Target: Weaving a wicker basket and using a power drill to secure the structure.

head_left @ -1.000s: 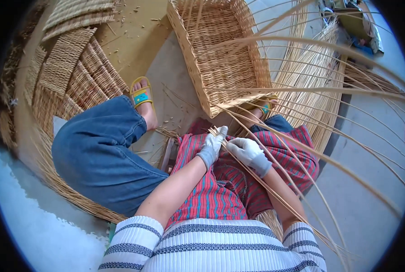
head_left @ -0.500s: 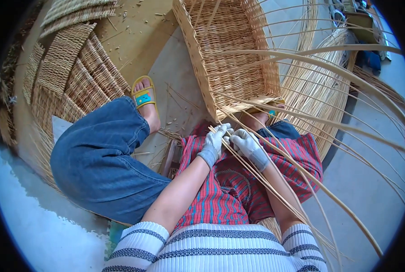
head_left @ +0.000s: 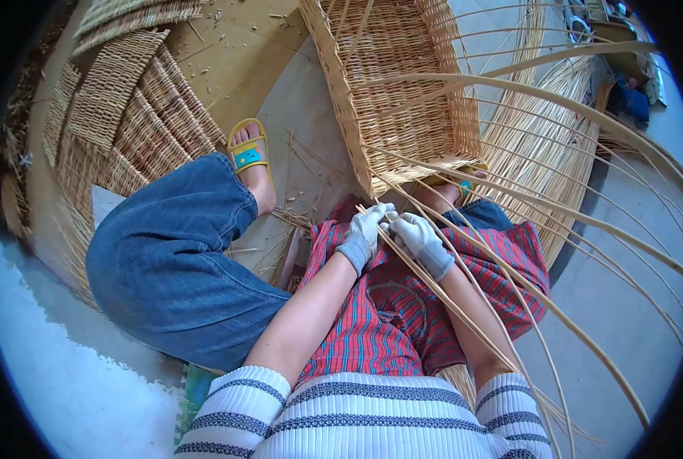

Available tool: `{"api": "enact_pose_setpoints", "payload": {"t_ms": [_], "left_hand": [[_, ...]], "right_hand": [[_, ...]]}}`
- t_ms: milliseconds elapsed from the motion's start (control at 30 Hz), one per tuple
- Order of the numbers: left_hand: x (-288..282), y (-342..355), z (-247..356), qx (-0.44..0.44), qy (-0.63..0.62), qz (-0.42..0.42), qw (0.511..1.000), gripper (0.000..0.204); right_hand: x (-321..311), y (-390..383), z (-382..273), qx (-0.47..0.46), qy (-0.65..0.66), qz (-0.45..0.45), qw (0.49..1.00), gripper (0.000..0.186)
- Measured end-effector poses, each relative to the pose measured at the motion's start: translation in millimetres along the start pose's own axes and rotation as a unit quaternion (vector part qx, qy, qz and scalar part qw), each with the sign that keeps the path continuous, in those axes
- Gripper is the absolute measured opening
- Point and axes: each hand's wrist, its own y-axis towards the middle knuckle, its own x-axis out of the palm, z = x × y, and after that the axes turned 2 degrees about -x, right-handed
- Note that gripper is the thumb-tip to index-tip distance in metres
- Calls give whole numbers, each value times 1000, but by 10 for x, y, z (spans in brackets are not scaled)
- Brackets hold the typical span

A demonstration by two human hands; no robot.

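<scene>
In front of me lies a rectangular wicker basket [head_left: 403, 107], its near corner pointing at my hands. Long pale wicker strands fan out from its right side, some thin, some broad. My left hand [head_left: 367, 232], in a white glove with a grey cuff, is closed round a few thin wicker strands [head_left: 427, 279] that trail back past my right forearm. Close beside it, my right hand [head_left: 416, 237], gloved alike, has its fingers pinched together at the strands by the basket's corner. The fingertips and exactly what they pinch are partly hidden.
Woven wicker panels [head_left: 146, 115] are stacked on the left. A large bundle of loose wicker strands [head_left: 536, 134] lies to the right of the basket. A red striped cloth [head_left: 357, 329] covers my lap. Broad bent strips [head_left: 571, 103] arch across the right side.
Both hands stay at the basket's near corner, with the fingers shifting slightly. The whole view has moved a little, so the basket sits slightly further right.
</scene>
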Motion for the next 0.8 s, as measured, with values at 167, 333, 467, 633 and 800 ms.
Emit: {"api": "enact_pose_setpoints", "payload": {"t_ms": [167,333,467,633,800], "left_hand": [[3,123,20,-58,-106,-17,992,25],[4,195,-14,-76,-130,10,988,24],[1,263,-81,-50,-113,28,992,24],[-74,349,-155,-67,-117,17,991,25],[-133,412,-196,-48,-126,3,991,20]], "right_hand": [[35,177,-48,177,188,-74,963,26],[189,376,104,107,49,1,993,42],[250,637,428,-21,-30,36,999,50],[316,738,625,30,-46,58,997,50],[292,541,481,-27,21,42,999,47]]}}
